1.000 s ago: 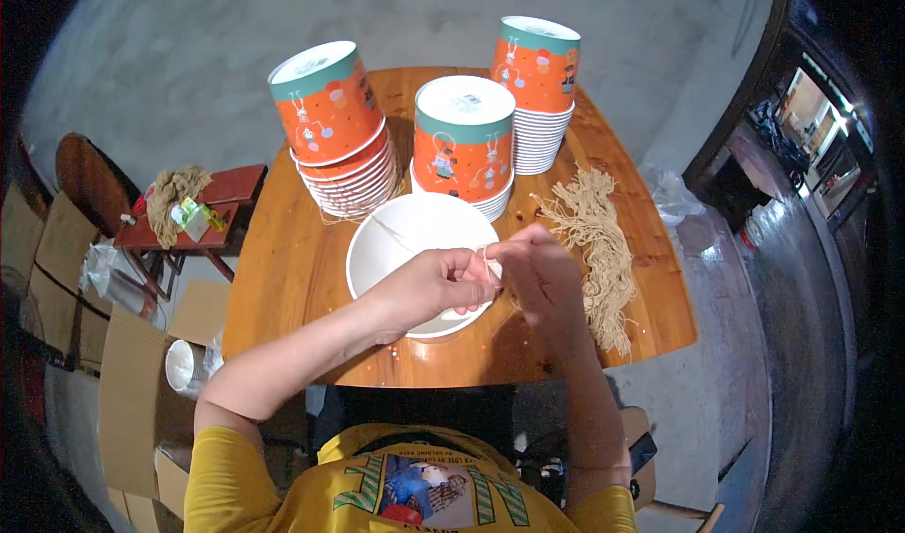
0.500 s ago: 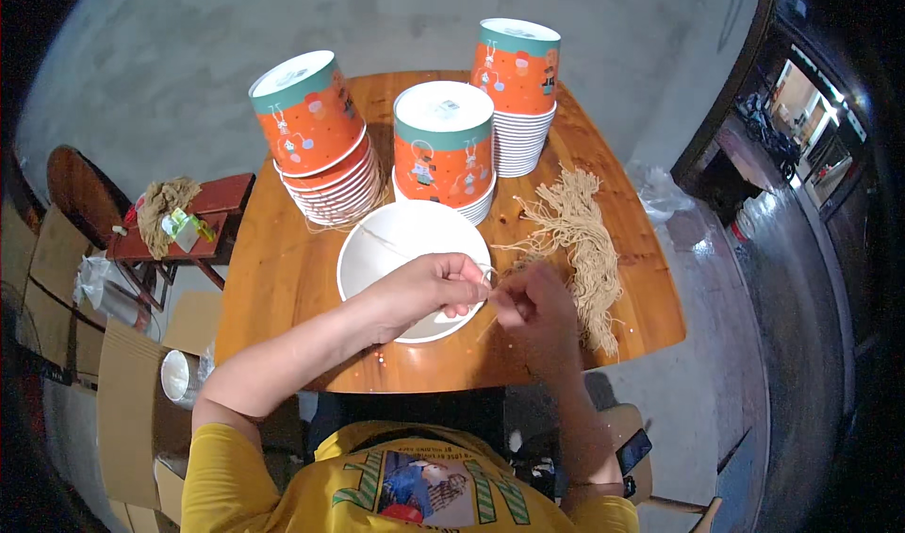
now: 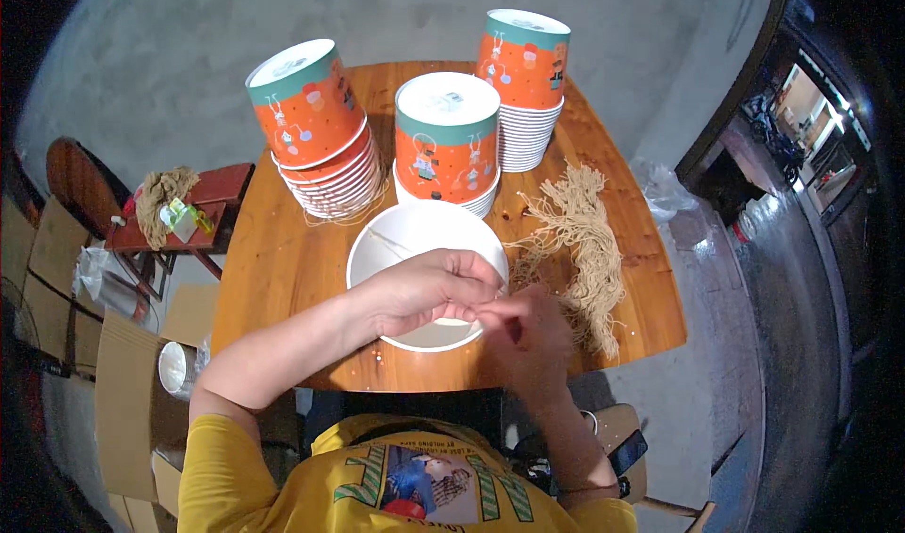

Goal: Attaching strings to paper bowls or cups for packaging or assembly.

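My left hand [image 3: 438, 293] reaches over a white paper bucket [image 3: 377, 227] that stands with its open mouth up at the near side of the table. Its thumb and fingers pinch a thin string [image 3: 388, 245], which shows against the bucket's inner wall and runs toward the hand. Fingertip to fingertip with it, my right hand [image 3: 528, 340] is closed in a pinch, slightly blurred, at the bucket's right rim. The string's end between the fingers is mostly hidden. Right of the right hand lies a bundle of tan strings [image 3: 589, 260].
Three stacks of upside-down orange and green paper buckets stand behind: left stack [image 3: 306, 123], middle stack [image 3: 448, 147], right stack [image 3: 523, 71]. Loose string loops hang round the left stack. A red bench [image 3: 222, 208] with cloth stands left; cardboard [image 3: 127, 392] is below it.
The fingertips have come closer together, and a pale loop seen between them before is now hidden. My right hand has shifted slightly left and down. The bucket sits slightly further right in view.
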Action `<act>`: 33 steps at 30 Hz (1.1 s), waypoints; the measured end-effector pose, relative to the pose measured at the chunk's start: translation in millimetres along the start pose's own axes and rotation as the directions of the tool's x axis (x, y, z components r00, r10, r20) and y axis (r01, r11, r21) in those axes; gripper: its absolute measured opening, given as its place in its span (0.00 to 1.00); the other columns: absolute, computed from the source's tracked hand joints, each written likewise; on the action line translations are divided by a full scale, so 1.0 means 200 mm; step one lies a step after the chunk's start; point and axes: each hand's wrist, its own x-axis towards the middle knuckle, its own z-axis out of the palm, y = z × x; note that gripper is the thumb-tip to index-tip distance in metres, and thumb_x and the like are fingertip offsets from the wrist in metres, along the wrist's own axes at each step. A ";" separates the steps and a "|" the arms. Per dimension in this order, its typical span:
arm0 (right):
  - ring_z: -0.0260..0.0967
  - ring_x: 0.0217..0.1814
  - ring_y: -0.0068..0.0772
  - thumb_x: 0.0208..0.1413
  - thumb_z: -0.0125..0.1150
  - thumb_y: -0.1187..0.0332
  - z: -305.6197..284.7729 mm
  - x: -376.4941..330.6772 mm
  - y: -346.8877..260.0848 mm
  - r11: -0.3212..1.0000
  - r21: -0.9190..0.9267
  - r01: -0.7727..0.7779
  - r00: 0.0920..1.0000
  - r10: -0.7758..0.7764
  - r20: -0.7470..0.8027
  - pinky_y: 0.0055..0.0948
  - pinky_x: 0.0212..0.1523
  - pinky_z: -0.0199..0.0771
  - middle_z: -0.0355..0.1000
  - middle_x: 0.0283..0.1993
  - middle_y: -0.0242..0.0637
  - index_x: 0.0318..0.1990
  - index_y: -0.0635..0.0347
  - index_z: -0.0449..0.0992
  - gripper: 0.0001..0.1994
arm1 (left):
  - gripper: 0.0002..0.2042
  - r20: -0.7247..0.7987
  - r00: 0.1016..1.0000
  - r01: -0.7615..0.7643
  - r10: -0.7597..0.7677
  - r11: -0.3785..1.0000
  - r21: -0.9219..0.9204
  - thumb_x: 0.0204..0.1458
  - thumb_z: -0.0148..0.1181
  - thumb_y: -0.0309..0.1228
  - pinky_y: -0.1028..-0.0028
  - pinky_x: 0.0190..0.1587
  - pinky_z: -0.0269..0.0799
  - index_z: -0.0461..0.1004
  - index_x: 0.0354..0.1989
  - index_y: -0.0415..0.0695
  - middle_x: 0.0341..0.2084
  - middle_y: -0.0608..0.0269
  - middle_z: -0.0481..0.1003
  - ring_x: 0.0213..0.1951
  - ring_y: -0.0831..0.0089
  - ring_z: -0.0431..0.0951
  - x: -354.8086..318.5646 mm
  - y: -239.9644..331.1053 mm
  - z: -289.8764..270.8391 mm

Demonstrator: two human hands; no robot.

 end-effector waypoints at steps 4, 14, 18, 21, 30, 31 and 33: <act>0.69 0.30 0.35 0.51 0.62 0.72 -0.07 0.02 0.03 0.951 -0.010 -0.308 0.951 0.308 0.016 0.30 0.32 0.70 0.69 0.29 0.37 0.34 0.58 0.75 0.04 | 0.07 -0.008 0.996 -0.090 0.091 0.989 0.115 0.53 0.58 0.22 0.81 0.40 0.72 0.69 0.39 0.41 0.32 0.67 0.71 0.34 0.79 0.73 -0.01 0.01 -0.02; 0.61 0.29 0.16 0.57 0.53 0.74 -0.06 0.05 0.07 0.906 0.257 -0.335 0.942 0.331 0.059 0.17 0.31 0.61 0.67 0.29 0.28 0.34 0.62 0.74 0.04 | 0.06 -0.065 0.985 -0.137 0.158 0.957 0.256 0.53 0.58 0.26 0.83 0.37 0.68 0.70 0.37 0.42 0.29 0.70 0.71 0.31 0.82 0.71 0.01 -0.03 0.00; 0.63 0.31 0.21 0.56 0.53 0.75 -0.12 0.13 0.03 0.949 0.203 -0.241 0.969 0.222 0.112 0.22 0.33 0.63 0.68 0.30 0.32 0.34 0.64 0.74 0.04 | 0.05 -0.076 0.969 -0.178 0.235 0.877 0.447 0.54 0.58 0.29 0.83 0.32 0.65 0.71 0.33 0.42 0.24 0.73 0.68 0.27 0.84 0.66 0.02 -0.04 0.02; 0.65 0.32 0.25 0.55 0.53 0.75 -0.15 0.19 0.02 0.975 0.170 -0.144 0.977 0.113 0.179 0.25 0.34 0.64 0.68 0.30 0.34 0.33 0.64 0.74 0.04 | 0.05 -0.072 0.961 -0.198 0.268 0.844 0.498 0.54 0.58 0.30 0.82 0.29 0.62 0.71 0.30 0.42 0.21 0.75 0.66 0.24 0.85 0.64 0.04 -0.05 0.03; 0.65 0.32 0.26 0.54 0.52 0.77 -0.14 0.26 0.06 0.902 0.294 -0.317 0.942 0.262 0.209 0.24 0.34 0.65 0.66 0.28 0.34 0.31 0.64 0.73 0.03 | 0.10 0.022 0.973 -0.201 0.229 0.804 0.560 0.56 0.58 0.33 0.81 0.28 0.61 0.69 0.25 0.44 0.19 0.74 0.66 0.24 0.85 0.64 0.05 -0.05 0.05; 0.65 0.32 0.25 0.54 0.51 0.78 -0.14 0.25 0.08 0.826 0.382 -0.415 0.909 0.362 0.206 0.24 0.33 0.65 0.66 0.28 0.34 0.31 0.64 0.72 0.04 | 0.10 0.023 0.973 -0.203 0.230 0.803 0.561 0.56 0.58 0.33 0.81 0.28 0.61 0.69 0.25 0.44 0.19 0.74 0.66 0.24 0.85 0.64 0.05 -0.04 0.05; 0.65 0.32 0.25 0.53 0.53 0.77 -0.18 0.22 0.12 0.825 0.366 -0.430 0.902 0.385 0.194 0.24 0.33 0.65 0.66 0.28 0.34 0.31 0.64 0.72 0.02 | 0.10 0.010 0.976 -0.189 0.217 0.828 0.527 0.56 0.59 0.33 0.82 0.28 0.62 0.69 0.26 0.44 0.20 0.74 0.66 0.24 0.85 0.64 0.04 -0.03 0.06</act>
